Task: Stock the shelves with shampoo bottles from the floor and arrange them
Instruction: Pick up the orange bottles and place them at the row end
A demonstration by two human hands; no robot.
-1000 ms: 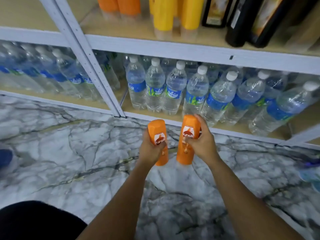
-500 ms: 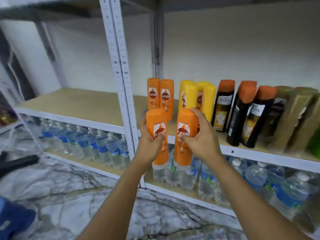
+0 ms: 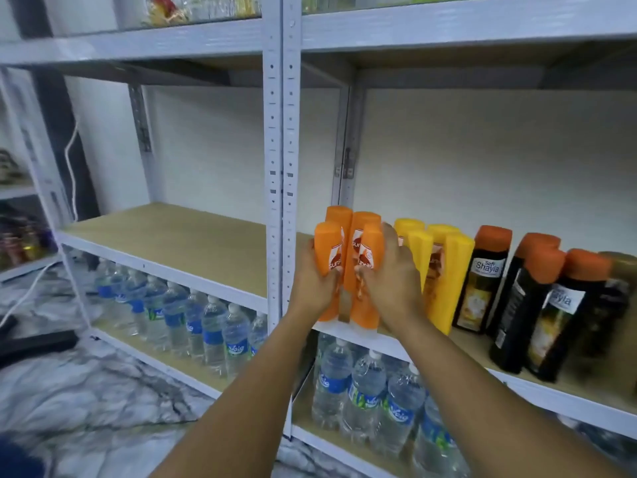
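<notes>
Head view: the left hand (image 3: 312,288) grips one orange shampoo bottle (image 3: 329,270) and the right hand (image 3: 393,284) grips another orange bottle (image 3: 367,291). Both stand at the front edge of the middle shelf (image 3: 172,236), just before two more orange bottles (image 3: 339,217), beside yellow bottles (image 3: 448,270).

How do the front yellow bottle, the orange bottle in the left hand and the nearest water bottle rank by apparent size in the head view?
1. Front yellow bottle, tallest and widest.
2. Orange bottle in the left hand and nearest water bottle: alike in apparent size; the hand hides part of one and the other sits nearer the camera, so unranked.
</notes>
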